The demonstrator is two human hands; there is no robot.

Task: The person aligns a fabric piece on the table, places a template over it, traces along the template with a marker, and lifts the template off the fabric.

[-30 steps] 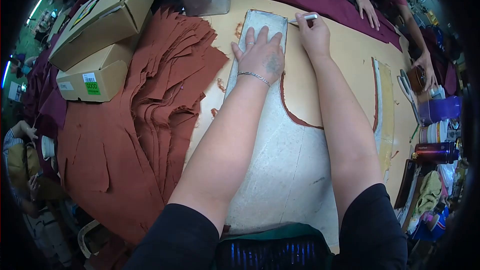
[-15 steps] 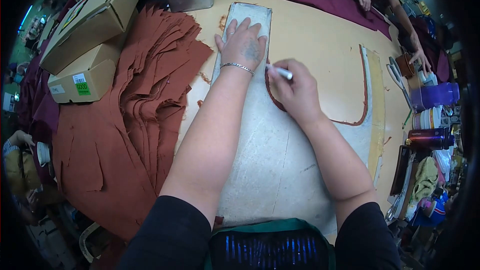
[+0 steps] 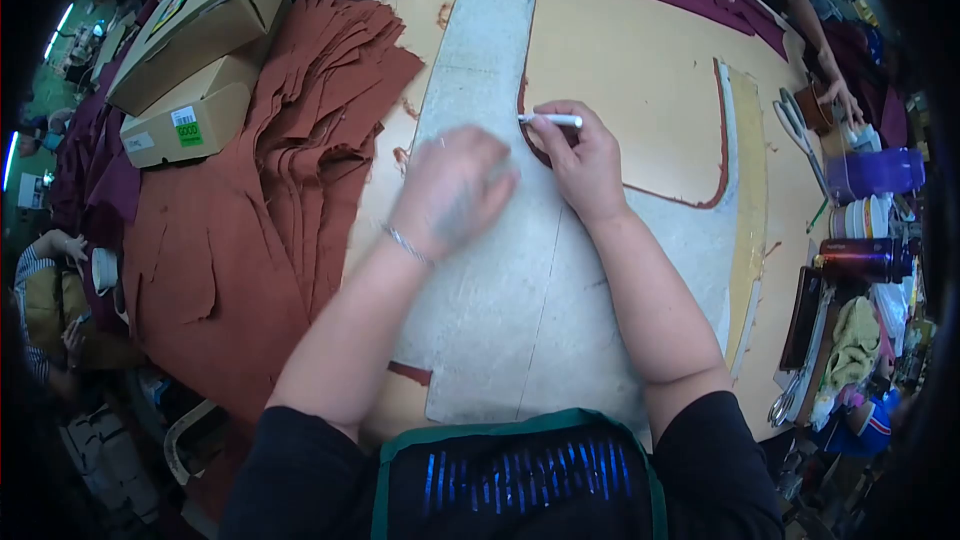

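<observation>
Since the previous frame the left hand (image 3: 455, 190) has slid down off the grey pattern template's (image 3: 520, 310) narrow arm; it is blurred, and whether its fingers are open or pressing cannot be told. The right hand (image 3: 585, 160) pinches a white marker (image 3: 560, 121), tip at the inner curve, with the template below both hands. Uneven pressure could let the template shift, or the tip snag the frayed rust fabric edging (image 3: 724, 145). Bare tabletop (image 3: 630, 90) beyond the right hand gives room; stacked rust fabric (image 3: 290, 170) crowds the left hand's outer side.
</observation>
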